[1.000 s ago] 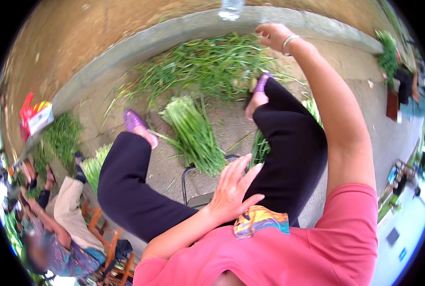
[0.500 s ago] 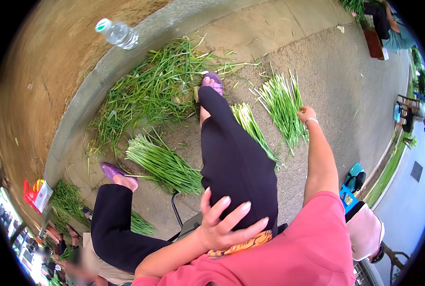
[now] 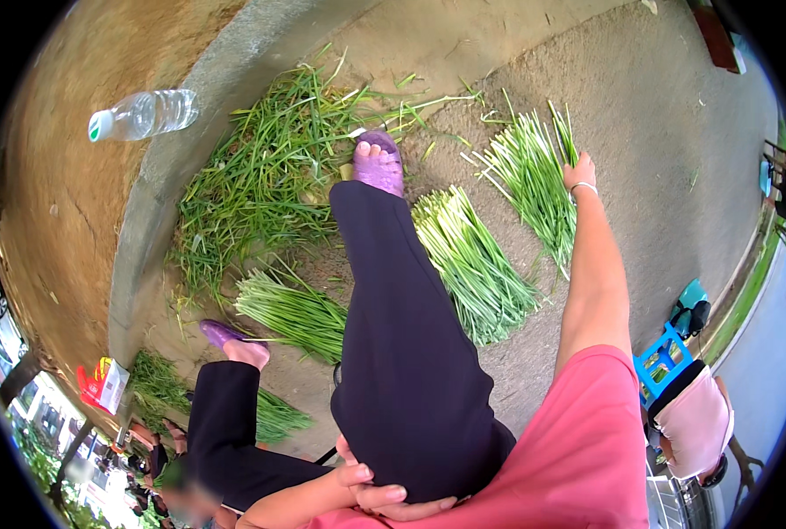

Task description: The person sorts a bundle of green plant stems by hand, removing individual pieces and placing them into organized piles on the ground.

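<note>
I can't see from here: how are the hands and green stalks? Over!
Right hand at rightmost green bundle. Left hand on dark trousers. Another bundle between that first bundle and right leg.

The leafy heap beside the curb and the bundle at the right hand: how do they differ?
The heap is tangled; the bundle has mostly parallel stalks. The heap spreads wider than the bundle. The right hand is at the bundle's edge; none is at the heap. Both are green and lie on the ground.
</note>
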Action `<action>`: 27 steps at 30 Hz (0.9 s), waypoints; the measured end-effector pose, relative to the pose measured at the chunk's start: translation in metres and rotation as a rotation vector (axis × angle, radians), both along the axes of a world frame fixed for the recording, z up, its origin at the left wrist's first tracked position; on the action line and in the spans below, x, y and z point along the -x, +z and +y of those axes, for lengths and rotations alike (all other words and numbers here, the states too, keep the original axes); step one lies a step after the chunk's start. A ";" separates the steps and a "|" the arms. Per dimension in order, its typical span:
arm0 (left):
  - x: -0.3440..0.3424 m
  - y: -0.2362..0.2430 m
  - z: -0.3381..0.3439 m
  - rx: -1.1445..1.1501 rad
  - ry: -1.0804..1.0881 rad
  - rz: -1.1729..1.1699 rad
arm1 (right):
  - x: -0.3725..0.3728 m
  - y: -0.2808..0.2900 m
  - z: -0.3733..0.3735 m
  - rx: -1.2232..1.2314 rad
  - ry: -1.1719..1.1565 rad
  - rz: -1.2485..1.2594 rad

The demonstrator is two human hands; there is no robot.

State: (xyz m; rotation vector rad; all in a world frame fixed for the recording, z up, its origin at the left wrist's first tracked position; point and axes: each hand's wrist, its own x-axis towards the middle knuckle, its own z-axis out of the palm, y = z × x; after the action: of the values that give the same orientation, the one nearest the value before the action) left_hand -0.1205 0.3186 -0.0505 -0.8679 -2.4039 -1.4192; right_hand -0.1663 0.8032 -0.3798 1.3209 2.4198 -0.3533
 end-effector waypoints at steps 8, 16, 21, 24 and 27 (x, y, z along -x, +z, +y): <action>0.004 -0.004 0.004 -0.003 0.062 0.018 | -0.006 -0.035 0.021 -0.043 0.008 0.031; 0.008 -0.007 0.007 -0.002 0.054 0.015 | -0.010 -0.041 -0.002 -0.016 -0.005 0.110; 0.007 -0.004 0.005 -0.002 0.035 0.010 | -0.014 -0.004 -0.052 -0.020 0.114 0.118; 0.007 -0.004 0.004 0.001 0.039 0.004 | -0.022 0.008 -0.079 -0.042 0.273 0.106; 0.009 -0.004 0.003 0.001 0.036 -0.001 | -0.027 0.027 -0.102 -0.095 0.390 0.057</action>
State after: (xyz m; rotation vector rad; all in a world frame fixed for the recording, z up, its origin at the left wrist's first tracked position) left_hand -0.1292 0.3215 -0.0543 -0.8195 -2.4084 -1.4062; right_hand -0.1395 0.7014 -0.3527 0.8509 2.6953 -0.1733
